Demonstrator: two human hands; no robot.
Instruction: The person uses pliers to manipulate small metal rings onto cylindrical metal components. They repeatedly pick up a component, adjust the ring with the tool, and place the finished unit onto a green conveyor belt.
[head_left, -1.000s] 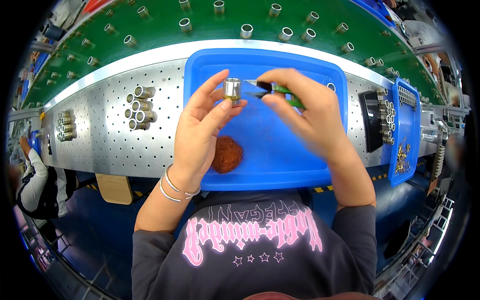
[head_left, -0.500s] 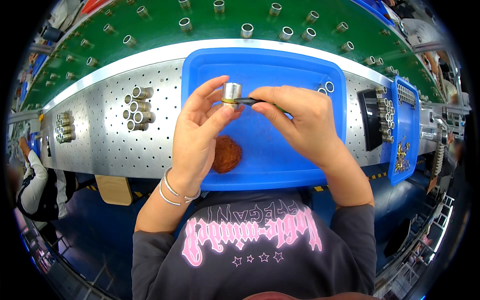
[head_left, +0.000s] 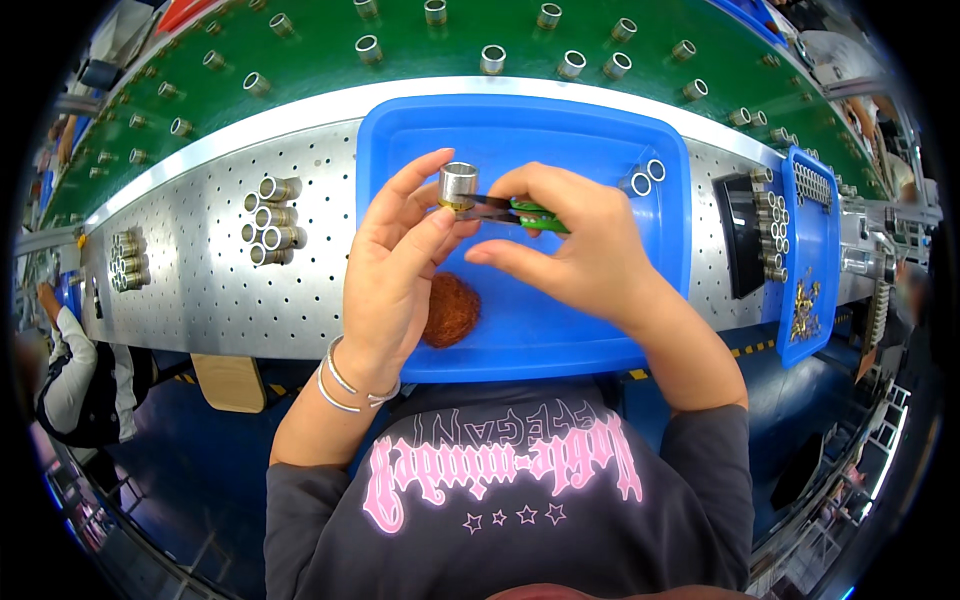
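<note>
Over the blue tray, my left hand holds a short shiny metal sleeve upright between thumb and fingers, its hollow end up. A yellowish band shows round its lower part. My right hand is closed on green-handled snips, thumb held away from the handle. Their two dark blades look apart and reach the sleeve's lower edge; whether they touch it I cannot tell. A reddish-brown wiry pad lies in the tray beside my left wrist. Two more sleeves lie at the tray's right side.
Beyond the tray runs a green belt with many scattered sleeves. On the perforated metal bench, sleeves are stacked at left. To the right are a black flat object, more sleeves and a second blue tray with small brass-coloured pieces.
My right hand has shifted slightly left, its thumb has come off the tool, and the green handle and both blades now show. The sleeve has moved slightly left in my left hand.
</note>
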